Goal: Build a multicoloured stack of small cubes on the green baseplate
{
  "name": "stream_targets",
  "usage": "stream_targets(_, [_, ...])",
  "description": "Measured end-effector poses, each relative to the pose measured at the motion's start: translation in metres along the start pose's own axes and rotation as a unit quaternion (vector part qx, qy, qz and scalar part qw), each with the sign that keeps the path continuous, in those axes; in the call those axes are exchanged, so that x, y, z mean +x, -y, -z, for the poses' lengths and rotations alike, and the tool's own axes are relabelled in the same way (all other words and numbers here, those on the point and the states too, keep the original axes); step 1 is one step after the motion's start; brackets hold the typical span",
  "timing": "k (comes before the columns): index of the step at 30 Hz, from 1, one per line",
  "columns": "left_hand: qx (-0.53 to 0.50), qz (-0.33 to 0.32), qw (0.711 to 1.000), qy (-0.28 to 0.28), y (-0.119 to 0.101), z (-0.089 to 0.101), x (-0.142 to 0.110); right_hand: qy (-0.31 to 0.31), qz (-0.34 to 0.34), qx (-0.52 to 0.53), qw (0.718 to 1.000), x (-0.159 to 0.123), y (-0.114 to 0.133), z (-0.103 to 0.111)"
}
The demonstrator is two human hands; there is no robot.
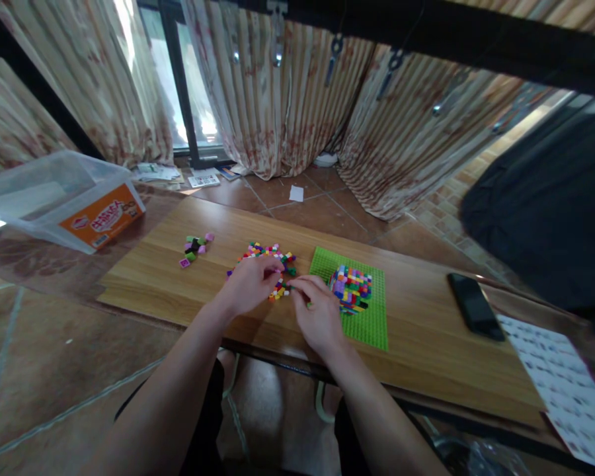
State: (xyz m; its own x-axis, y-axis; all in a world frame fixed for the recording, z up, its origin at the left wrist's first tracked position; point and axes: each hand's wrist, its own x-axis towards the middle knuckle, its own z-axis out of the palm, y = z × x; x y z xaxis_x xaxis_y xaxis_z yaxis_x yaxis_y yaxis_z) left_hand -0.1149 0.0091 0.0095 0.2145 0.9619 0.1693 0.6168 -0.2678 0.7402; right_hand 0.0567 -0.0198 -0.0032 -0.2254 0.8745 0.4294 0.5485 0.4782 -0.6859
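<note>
From the head view, here we are: my left hand (250, 284) is right over the loose bricks (260, 250), thumb and fingers curled in close. My right hand (320, 317) comes in from the other side, fingertips drawn near each other at the edge of the pile. Is either one clamped on a brick? I cannot tell; the pieces are tiny and my fingers hide them.

And look at that right hand, its back just beside the multicoloured brick build (350, 289), which sits on the green baseplate (377, 324)! One careless swing of the knuckles could knock a piece loose or shove the plate askew. The pile is another risk: with both hands crowding it, a sweeping finger could scatter bricks across the wooden tabletop (153, 277), even over the near edge. A poor pinch could send one skidding, and the smaller brick cluster (196, 246) sits apart, off to my left.
</note>
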Motion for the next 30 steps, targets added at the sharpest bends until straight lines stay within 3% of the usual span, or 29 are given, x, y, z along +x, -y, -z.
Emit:
stream_targets(4, [-0.117,-0.024,0.993,-0.011,-0.006,-0.006,0.003,-0.092,0.019,0.029,0.995,0.001,0.006,0.022])
stream_targets(9, [-0.107,-0.080,0.991,-0.029,-0.022,-0.019,0.007,-0.233,-0.020,0.039,0.971,0.005,-0.003,0.047])
stream_targets(13, [-0.078,-0.133,0.986,-0.059,-0.042,-0.033,0.011,-0.335,-0.082,0.088,0.934,0.013,-0.020,0.063])
stream_targets(17, [-0.047,-0.200,0.978,-0.035,-0.059,-0.047,0.015,-0.408,-0.155,0.183,0.881,0.022,-0.037,0.075])
stream_targets(20, [-0.031,-0.220,0.975,-0.029,-0.066,-0.057,0.017,-0.427,-0.211,0.270,0.837,0.026,-0.047,0.080])
stream_targets(23, [-0.011,-0.195,0.980,-0.044,-0.068,-0.064,0.019,-0.413,-0.254,0.324,0.812,0.026,-0.054,0.081])
stream_targets(27, [0.002,-0.165,0.986,-0.038,-0.067,-0.067,0.022,-0.409,-0.285,0.348,0.794,0.025,-0.060,0.077])
stream_targets(30, [0.017,-0.190,0.981,-0.033,-0.066,-0.067,0.023,-0.394,-0.302,0.351,0.794,0.024,-0.063,0.075])
